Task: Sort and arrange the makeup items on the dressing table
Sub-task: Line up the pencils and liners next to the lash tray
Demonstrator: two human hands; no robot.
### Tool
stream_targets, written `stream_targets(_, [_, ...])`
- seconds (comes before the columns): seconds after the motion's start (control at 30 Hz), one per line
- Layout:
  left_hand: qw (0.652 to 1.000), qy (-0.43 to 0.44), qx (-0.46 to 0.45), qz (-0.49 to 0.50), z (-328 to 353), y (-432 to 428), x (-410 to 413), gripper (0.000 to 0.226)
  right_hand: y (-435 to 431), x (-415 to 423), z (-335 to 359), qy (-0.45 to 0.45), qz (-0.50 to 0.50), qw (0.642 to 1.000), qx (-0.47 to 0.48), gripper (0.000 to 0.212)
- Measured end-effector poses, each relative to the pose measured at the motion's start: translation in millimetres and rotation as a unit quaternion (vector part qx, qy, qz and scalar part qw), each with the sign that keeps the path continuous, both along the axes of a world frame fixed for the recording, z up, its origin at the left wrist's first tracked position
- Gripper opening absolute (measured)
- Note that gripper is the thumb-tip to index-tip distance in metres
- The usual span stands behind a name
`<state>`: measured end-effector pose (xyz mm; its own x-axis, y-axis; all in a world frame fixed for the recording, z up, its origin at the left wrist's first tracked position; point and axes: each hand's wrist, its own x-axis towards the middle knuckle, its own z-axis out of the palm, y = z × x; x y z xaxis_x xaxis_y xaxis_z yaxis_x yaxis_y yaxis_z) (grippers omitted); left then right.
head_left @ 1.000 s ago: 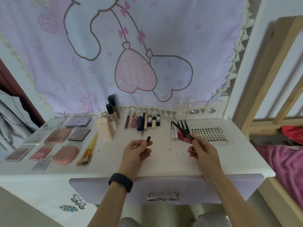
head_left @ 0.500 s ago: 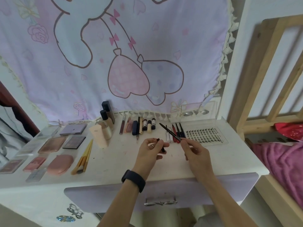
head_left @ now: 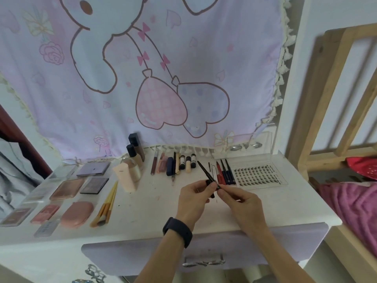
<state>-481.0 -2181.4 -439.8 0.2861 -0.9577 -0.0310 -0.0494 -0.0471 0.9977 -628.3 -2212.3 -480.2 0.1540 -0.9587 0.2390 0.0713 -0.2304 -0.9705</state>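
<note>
My right hand (head_left: 238, 201) pinches a thin black eyeliner pencil (head_left: 205, 171) by its lower end, its tip pointing up and left. My left hand (head_left: 193, 199) pinches the small black cap (head_left: 211, 189) right beside that end, over the middle of the white dressing table (head_left: 146, 217). Just behind my hands lies a row of pens and liners (head_left: 222, 173). Lip products and small tubes (head_left: 175, 165) lie in a row left of them. Palettes and compacts (head_left: 69, 188) fill the left side, beside yellow brushes (head_left: 107, 205).
A clear lash tray (head_left: 257, 173) lies at the back right. Foundation bottles (head_left: 134, 158) and a peach tube (head_left: 124, 178) stand at the back centre. A purple drawer front (head_left: 204, 248) juts out below. A wooden bed frame (head_left: 326, 99) stands at the right.
Both hands came together above the table's middle, so the cap in my left hand now sits next to the end of the pencil in my right. The camera tilted up.
</note>
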Motion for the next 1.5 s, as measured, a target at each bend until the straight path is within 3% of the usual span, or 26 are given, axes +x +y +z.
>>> stream_targets(0.33, [0.979,-0.181,0.085,0.038,15.9,-35.1,45.1,0.009,8.7,-5.1,-9.2,0.265,0.016,0.957,-0.119,0.033])
stream_targets(0.5, [0.942,-0.288,0.171,0.0,23.1,-67.8,61.8,0.014,0.3,-52.9,-16.9,0.45,-0.061,0.85,-0.266,0.038])
stream_targets(0.6, [0.93,-0.302,0.209,-0.014,20.6,-83.7,58.5,0.019,-7.5,-73.5,-24.9,0.453,-0.124,0.845,-0.257,0.031])
stream_targets(0.77, [0.92,-0.324,0.222,0.006,12.8,-101.5,47.7,0.043,-6.7,-66.5,-26.7,0.469,-0.143,0.833,-0.257,0.043])
stream_targets(0.9, [0.921,-0.329,0.208,0.009,10.9,-111.0,41.4,0.027,-6.0,-67.7,-27.5,0.471,-0.157,0.827,-0.262,0.042])
stream_targets(1.5, [0.923,-0.331,0.196,0.018,-0.2,-114.6,41.6,0.033,-2.8,-67.2,-24.0,0.472,-0.156,0.829,-0.256,0.044])
